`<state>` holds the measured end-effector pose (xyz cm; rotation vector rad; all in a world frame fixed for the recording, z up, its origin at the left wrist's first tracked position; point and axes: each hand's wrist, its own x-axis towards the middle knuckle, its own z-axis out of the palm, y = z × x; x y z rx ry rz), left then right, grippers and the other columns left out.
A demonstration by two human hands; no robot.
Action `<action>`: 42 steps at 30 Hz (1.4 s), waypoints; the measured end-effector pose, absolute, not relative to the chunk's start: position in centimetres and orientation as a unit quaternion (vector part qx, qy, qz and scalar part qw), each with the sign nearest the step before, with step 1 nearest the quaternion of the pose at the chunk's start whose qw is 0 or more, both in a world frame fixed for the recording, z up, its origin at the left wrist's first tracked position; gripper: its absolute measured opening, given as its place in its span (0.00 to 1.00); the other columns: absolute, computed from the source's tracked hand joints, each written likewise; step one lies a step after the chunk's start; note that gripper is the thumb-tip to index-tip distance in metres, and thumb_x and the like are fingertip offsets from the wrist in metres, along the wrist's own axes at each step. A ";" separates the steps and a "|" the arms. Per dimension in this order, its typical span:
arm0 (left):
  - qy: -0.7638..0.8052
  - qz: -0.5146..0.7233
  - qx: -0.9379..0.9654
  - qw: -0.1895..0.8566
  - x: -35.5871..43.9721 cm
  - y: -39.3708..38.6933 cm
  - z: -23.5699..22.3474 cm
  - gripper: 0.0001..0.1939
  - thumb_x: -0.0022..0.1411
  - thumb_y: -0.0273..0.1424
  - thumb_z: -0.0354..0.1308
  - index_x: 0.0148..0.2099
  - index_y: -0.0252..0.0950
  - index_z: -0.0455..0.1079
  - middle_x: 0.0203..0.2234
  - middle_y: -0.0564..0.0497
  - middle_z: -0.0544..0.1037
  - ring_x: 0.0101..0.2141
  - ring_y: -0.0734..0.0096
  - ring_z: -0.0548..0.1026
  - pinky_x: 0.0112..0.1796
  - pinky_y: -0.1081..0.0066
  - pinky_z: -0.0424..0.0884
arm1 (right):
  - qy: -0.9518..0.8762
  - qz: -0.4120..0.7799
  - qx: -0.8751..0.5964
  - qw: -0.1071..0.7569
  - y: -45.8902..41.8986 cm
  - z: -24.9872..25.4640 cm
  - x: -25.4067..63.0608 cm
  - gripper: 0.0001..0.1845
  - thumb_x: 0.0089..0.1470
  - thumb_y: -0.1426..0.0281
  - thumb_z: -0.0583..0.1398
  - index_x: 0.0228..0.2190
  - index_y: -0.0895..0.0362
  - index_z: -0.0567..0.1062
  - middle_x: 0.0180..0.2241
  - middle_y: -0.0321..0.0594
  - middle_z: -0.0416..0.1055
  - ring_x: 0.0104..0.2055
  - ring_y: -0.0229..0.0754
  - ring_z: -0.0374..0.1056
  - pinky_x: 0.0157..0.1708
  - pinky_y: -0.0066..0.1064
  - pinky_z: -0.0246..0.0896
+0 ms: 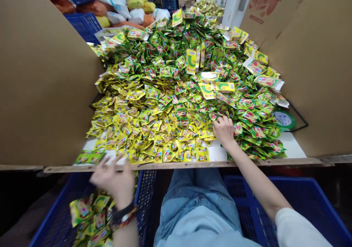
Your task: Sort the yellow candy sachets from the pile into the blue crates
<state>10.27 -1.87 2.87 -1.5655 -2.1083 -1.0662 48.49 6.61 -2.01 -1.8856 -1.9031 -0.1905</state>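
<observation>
The head view looks down on a big heap of foil sachets (pixel 165 107), yellow and green and printed with red, spread across a white worktop (pixel 293 146). The sachets are small flat oblongs, and their long axes point every which way, with no shared direction. Loose flat printed cards (pixel 217 87) lie on top of the heap, some pointing across it and others tilted toward the far end.

The right hand (pixel 224 129) rests on the near right part of the heap with its fingers curled down among the sachets. Whether that grip is clamped on a sachet, I cannot tell. The left hand (pixel 114 179) is blurred over the worktop's wooden front edge (pixel 176 165), its fingers spread apart and no sachet visibly in that grip. Beaded and dark bands (pixel 123 216) circle the left wrist.

Right below that hand, more sachets (pixel 93 217) lie jumbled in a blue plastic crate (pixel 46 225). A second blue crate (pixel 302 183) sits on the other side of the person's denim-covered lap (pixel 195 199). Tall cardboard panels (pixel 46 74) (pixel 316 74) flank the heap, and a green-rimmed round disc (pixel 284 119) sits by its right edge, just beside the right panel. Beyond the far end are stuffed bags (pixel 115 1) and another blue crate (pixel 82 27) — the bags are piled close against it.
</observation>
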 end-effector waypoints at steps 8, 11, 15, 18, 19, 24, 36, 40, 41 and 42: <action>-0.620 -0.221 -0.748 -0.086 29.8 9.8 -0.2 0.07 0.60 0.31 0.60 0.36 0.31 0.76 0.34 0.39 0.78 0.39 0.55 0.74 0.40 0.60 0.69 | -0.490 0.256 -0.581 0.598 3.2 -2.4 48.7 0.11 0.55 0.61 0.58 0.36 0.55 0.73 0.31 0.37 0.72 0.34 0.42 0.68 0.36 0.33 0.63; -0.642 -0.189 -0.733 -0.122 31.0 11.5 -0.1 0.04 0.55 0.25 0.62 0.35 0.30 0.75 0.33 0.38 0.78 0.39 0.54 0.76 0.40 0.62 0.70 | -0.475 0.337 -0.561 0.588 2.3 -2.5 48.8 0.12 0.53 0.60 0.60 0.35 0.55 0.73 0.31 0.35 0.71 0.32 0.39 0.66 0.34 0.30 0.63; -0.625 -0.211 -0.734 -0.163 28.6 10.6 0.8 0.04 0.59 0.27 0.59 0.35 0.32 0.76 0.32 0.42 0.80 0.36 0.60 0.77 0.40 0.64 0.71 | -0.558 0.382 -0.518 0.523 2.3 -2.1 48.0 0.11 0.55 0.60 0.59 0.34 0.54 0.75 0.40 0.42 0.71 0.41 0.43 0.69 0.35 0.31 0.66; -0.604 -0.231 -0.733 -0.209 26.8 8.9 1.7 0.06 0.60 0.27 0.58 0.35 0.34 0.76 0.30 0.48 0.80 0.32 0.67 0.77 0.37 0.69 0.72 | -0.629 0.364 -0.484 0.487 3.2 -1.4 46.2 0.09 0.57 0.64 0.57 0.32 0.54 0.75 0.50 0.46 0.69 0.53 0.47 0.66 0.45 0.35 0.65; -0.591 -0.246 -0.729 -0.241 26.4 8.4 1.9 0.06 0.59 0.28 0.58 0.34 0.34 0.76 0.30 0.48 0.80 0.31 0.68 0.77 0.35 0.70 0.72 | -0.644 0.360 -0.477 0.477 3.6 -1.2 45.4 0.09 0.57 0.66 0.57 0.32 0.55 0.75 0.49 0.46 0.71 0.53 0.46 0.67 0.47 0.36 0.64; -0.520 -0.338 -0.648 -0.443 25.7 6.3 1.8 0.13 0.59 0.38 0.59 0.36 0.33 0.78 0.30 0.48 0.80 0.28 0.69 0.76 0.30 0.71 0.73 | -0.641 0.336 -0.496 0.480 4.2 -0.5 42.0 0.09 0.57 0.69 0.56 0.32 0.55 0.77 0.31 0.39 0.76 0.34 0.42 0.71 0.39 0.32 0.65; -0.342 -0.318 -0.868 -0.165 38.4 13.1 4.5 0.17 0.62 0.22 0.51 0.50 0.36 0.73 0.48 0.42 0.75 0.50 0.59 0.72 0.51 0.59 0.69 | -0.422 0.370 -0.605 0.565 -4.2 -1.7 52.7 0.14 0.47 0.58 0.66 0.29 0.57 0.81 0.25 0.38 0.76 0.23 0.37 0.65 0.23 0.28 0.62; -0.294 -0.201 -0.934 0.012 43.6 18.7 7.1 0.18 0.60 0.17 0.48 0.48 0.34 0.72 0.50 0.38 0.73 0.57 0.52 0.65 0.57 0.48 0.60 | -0.408 0.339 -0.607 0.592 -5.6 -1.0 53.5 0.13 0.49 0.58 0.65 0.30 0.56 0.80 0.28 0.39 0.77 0.26 0.39 0.68 0.26 0.30 0.65; -0.295 -0.176 -0.939 0.027 43.8 19.3 7.6 0.15 0.61 0.18 0.48 0.44 0.34 0.73 0.45 0.39 0.75 0.55 0.52 0.67 0.57 0.47 0.59 | -0.401 0.326 -0.606 0.605 -5.7 -0.7 53.5 0.13 0.49 0.59 0.65 0.30 0.55 0.80 0.28 0.39 0.77 0.27 0.40 0.69 0.27 0.30 0.66; -0.296 -0.166 -0.940 0.038 43.5 19.6 8.1 0.13 0.61 0.19 0.48 0.42 0.35 0.72 0.42 0.41 0.76 0.53 0.53 0.69 0.56 0.47 0.59 | -0.394 0.309 -0.606 0.618 -5.6 -0.3 53.6 0.12 0.50 0.59 0.65 0.30 0.55 0.80 0.28 0.39 0.77 0.28 0.40 0.69 0.28 0.31 0.67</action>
